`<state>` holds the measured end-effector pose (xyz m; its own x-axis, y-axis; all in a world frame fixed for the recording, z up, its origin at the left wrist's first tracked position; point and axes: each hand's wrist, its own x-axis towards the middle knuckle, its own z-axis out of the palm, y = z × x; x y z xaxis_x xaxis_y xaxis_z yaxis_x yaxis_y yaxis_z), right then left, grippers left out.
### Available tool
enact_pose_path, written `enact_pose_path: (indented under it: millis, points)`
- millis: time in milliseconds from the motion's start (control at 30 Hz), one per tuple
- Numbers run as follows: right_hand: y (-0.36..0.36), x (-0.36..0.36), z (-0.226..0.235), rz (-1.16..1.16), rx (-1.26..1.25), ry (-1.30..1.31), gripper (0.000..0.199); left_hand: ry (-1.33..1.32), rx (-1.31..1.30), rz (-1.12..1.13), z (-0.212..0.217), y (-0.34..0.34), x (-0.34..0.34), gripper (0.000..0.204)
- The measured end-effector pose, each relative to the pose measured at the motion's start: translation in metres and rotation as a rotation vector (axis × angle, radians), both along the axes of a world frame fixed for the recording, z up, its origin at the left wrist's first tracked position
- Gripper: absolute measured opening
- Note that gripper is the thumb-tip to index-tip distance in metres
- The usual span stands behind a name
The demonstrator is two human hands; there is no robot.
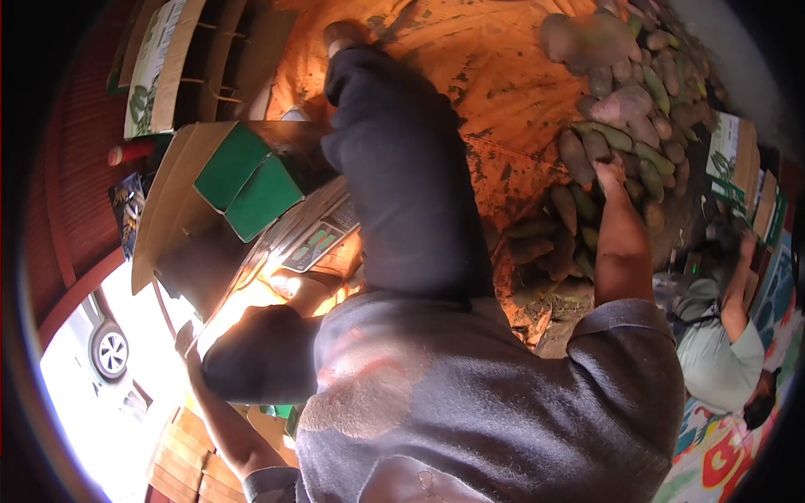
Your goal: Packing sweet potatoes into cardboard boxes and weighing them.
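My right hand (610, 172) reaches into a heap of long, rounded produce (662, 159), some pieces purple-brown and some green. Its fingers are closed on one purple-brown piece (596, 146) at the heap's near-left side. Far to the left, my left hand (185, 340) is beside the lower edge of an open cardboard box (180, 197) with green flaps (251, 197). Glare washes out its fingers, so I cannot tell whether they grip the box.
An orange tarp (503, 92) lies under the produce. By my knee is a scale (317, 241) with green displays. Cardboard boxes (193, 75) stand at the far left, and flattened cardboard (180, 457) lies at the near left. Another person (717, 335) works at the right.
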<state>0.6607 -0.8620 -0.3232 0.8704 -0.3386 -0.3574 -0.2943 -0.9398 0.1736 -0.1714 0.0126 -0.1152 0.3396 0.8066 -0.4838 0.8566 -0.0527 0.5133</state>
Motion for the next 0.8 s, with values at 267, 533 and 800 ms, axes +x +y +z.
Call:
enact_pose_path:
  millis: [267, 533, 800]
  points:
    - [0.022, -0.016, -0.005, -0.248, -0.010, 0.159, 0.117, 0.036, 0.154, 0.019, 0.027, -0.033, 0.036, 0.032]
    - [0.044, -0.043, -0.054, -0.114, 0.150, -0.021, 0.082, 0.107, 0.264, -0.100, 0.049, -0.031, 0.021, 0.030]
    - [0.087, -0.073, -0.005, 0.000, 0.082, 0.156, 0.081, 0.105, 0.543, -0.071, 0.075, -0.060, 0.070, 0.028]
